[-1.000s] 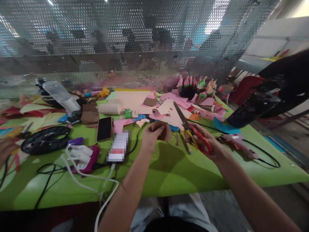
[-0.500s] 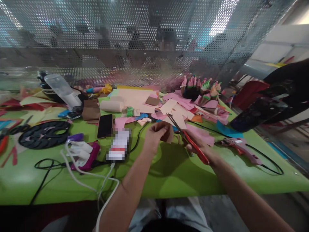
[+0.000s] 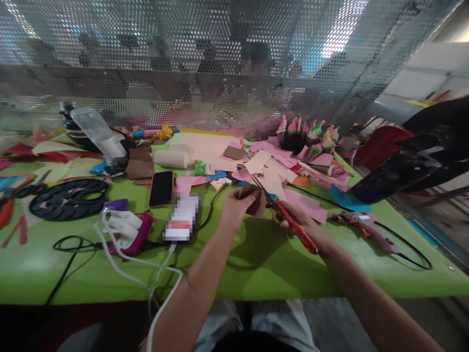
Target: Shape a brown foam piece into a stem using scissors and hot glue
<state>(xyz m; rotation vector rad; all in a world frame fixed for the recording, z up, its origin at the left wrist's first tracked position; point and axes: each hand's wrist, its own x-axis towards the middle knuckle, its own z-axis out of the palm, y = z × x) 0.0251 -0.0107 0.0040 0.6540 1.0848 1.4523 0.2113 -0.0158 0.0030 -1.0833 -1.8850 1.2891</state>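
My left hand is closed, pinching a small brown piece of felt or paper between thumb and fingers above the green table. Red-handled scissors are gripped in my right hand, the blades pointing up and away. Those blades run close beside the right edge of the brown piece; whether they touch it I cannot tell. Past both hands lie pink and cream sheets, and a brown square rests on the pile.
To the right lies a pink glue gun with a black cord. On the left are a charging phone, a dark phone, a magenta power strip with white cables, and a black coiled item. A perforated metal screen stands behind.
The view has shifted slightly. A small strip visible between the brown piece and the scissors before no longer shows clearly. Both hands keep nearly the same place and hold.
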